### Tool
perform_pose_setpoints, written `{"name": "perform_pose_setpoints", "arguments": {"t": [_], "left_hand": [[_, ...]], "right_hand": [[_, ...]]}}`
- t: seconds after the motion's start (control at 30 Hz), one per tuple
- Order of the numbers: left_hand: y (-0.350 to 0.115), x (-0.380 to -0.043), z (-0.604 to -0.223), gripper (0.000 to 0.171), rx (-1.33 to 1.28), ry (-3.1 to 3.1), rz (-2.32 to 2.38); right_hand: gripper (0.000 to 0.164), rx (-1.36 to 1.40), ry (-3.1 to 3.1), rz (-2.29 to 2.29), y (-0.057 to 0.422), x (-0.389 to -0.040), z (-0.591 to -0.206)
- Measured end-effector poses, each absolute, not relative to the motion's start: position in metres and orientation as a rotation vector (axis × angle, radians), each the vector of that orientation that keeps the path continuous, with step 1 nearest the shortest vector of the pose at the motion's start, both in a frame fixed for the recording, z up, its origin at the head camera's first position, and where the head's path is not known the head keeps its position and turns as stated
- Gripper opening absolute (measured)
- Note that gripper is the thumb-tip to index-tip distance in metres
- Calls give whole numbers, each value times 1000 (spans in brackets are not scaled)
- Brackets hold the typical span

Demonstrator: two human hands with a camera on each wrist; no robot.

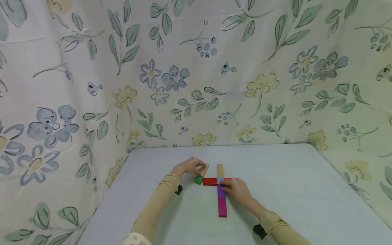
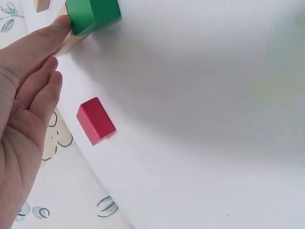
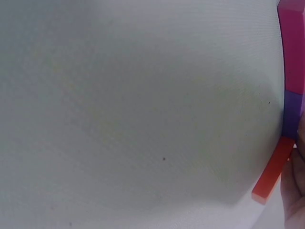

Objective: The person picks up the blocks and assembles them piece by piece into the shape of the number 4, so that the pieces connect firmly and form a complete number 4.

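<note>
My left hand [image 1: 191,166] pinches a plain wooden block [image 1: 204,169] between thumb and fingers, beside a green block [image 1: 198,180]. Up close in the left wrist view, the green block [image 2: 95,16] overlaps the wooden one near the thumb tip. A cross of blocks lies on the table: tan block [image 1: 220,170] at the far end, light blue block [image 1: 220,180] in the centre, then purple block [image 1: 222,191] and magenta block [image 1: 222,207] nearer me, with red block [image 1: 210,181] to the left. My right hand [image 1: 240,192] rests its fingertips at the light blue and purple blocks, partly covering the orange-red right arm [image 3: 271,171].
A crimson block [image 2: 96,121] lies on the table near its edge in the left wrist view. The white table [image 1: 291,190] ends at a floral curtain [image 1: 196,112] behind and at the sides. Black straps [image 1: 259,231] hang under the wrists.
</note>
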State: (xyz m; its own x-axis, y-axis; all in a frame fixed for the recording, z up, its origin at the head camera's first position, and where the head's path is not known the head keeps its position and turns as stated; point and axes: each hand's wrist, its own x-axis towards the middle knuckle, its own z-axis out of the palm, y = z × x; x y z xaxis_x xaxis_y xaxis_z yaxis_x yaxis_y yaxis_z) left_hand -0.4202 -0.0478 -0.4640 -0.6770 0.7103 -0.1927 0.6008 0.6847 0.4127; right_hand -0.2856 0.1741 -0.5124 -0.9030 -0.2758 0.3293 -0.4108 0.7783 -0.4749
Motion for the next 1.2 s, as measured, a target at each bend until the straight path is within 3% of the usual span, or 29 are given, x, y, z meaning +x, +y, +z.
{"name": "perform_pose_setpoints", "arguments": {"t": [0.43,0.8,1.0,1.2], "left_hand": [[-55,-414,-465,43,1020,2635,778],[-87,-423,-464,41,715,2748,1351],[-105,-424,-467,42,505,2770,1406],[-115,-429,-473,43,470,2770,1429]], "right_hand": [[25,541,-2717,783,174,-285,-511],[25,576,-2688,760,177,-290,-514],[25,564,-2692,750,176,-289,-515],[26,553,-2700,763,175,-288,-516]]}}
